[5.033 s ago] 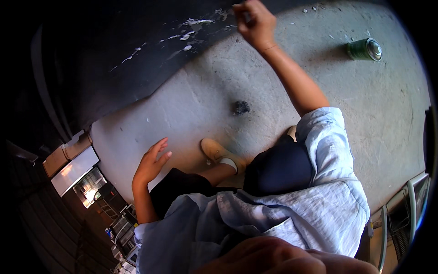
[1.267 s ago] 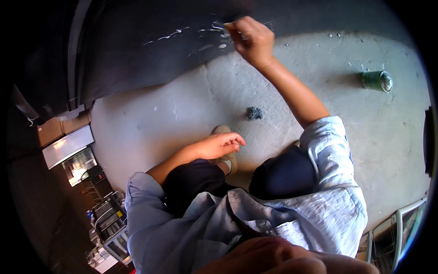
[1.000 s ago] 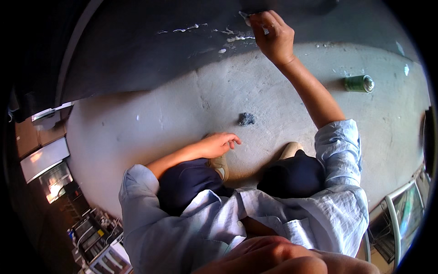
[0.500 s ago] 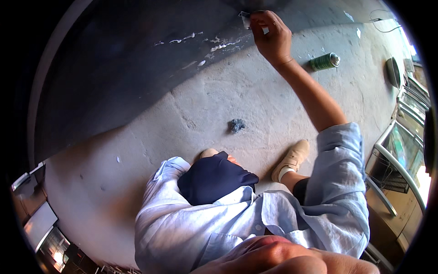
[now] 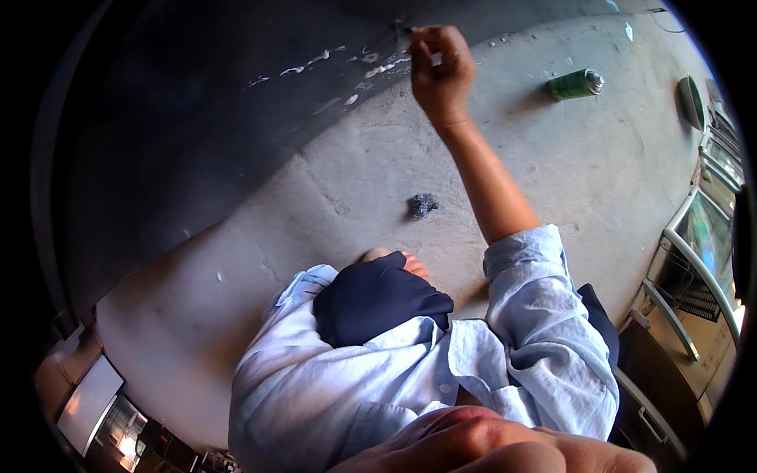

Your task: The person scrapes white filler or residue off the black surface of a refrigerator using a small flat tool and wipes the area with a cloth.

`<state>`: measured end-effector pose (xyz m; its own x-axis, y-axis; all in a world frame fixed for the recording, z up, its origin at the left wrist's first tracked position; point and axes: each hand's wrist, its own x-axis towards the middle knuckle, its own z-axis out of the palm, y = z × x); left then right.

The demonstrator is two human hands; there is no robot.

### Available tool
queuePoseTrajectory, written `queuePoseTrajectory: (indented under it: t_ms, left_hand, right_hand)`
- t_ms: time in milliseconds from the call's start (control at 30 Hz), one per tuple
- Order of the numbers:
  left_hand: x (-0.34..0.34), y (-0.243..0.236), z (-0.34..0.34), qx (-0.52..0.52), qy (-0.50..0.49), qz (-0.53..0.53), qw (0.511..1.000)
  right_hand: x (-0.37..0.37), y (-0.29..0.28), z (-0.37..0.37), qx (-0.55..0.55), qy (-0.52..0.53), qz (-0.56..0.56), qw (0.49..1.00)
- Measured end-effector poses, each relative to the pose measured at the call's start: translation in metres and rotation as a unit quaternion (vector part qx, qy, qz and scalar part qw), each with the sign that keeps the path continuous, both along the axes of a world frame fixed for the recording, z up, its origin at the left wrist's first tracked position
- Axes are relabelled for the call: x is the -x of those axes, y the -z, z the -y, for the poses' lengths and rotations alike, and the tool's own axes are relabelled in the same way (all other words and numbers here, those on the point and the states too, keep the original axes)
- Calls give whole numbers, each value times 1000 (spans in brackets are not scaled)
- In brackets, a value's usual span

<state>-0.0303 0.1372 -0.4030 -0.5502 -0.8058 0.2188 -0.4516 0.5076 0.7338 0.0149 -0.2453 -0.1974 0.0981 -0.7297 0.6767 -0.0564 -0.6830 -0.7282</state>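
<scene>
My right hand [image 5: 445, 71] is raised at the top middle, with thumb and fingers pinched together. A small dark tip shows at the fingers, too small to make out. The hand is over the edge of a large dark surface [image 5: 181, 118], close to a streak of ragged white marks [image 5: 380, 69]. My left arm goes behind my bent knee in dark navy cloth [image 5: 378, 303]. Only the fingers of my left hand [image 5: 415, 265] show, past the knee, lying side by side; the rest of that hand is hidden.
On the grey floor [image 5: 315, 213] lie a green spray can [image 5: 576, 84] on its side and a crumpled dark, shiny lump [image 5: 423, 206]. A dark rounded object [image 5: 691, 102] and metal-framed glazed panels [image 5: 706, 229] stand along the right. A pale panel [image 5: 88, 402] stands at lower left.
My right hand has moved left and slightly down along the dark surface. The pale scrap by its fingertips no longer shows. My view has shifted, and more of my left fingers appears.
</scene>
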Motion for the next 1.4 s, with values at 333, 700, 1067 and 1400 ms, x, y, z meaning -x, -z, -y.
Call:
queuePoseTrajectory:
  t_ms: [333, 700, 1067, 1400]
  left_hand:
    - [-64, -39, -1, -40, -21, 16, 999]
    - [-116, -54, -24, -59, -94, 74, 991]
    - [-52, -49, -20, -23, -114, 36, 993]
    - [-10, -41, -7, 1, -122, 11, 992]
  right_hand:
    - [-21, -17, -36, -33, -45, 45, 997]
    - [-33, -31, -49, -34, -46, 64, 996]
    - [-55, -40, -78, -87, -94, 101, 987]
    - [-72, -66, -99, -72, -152, 118, 979]
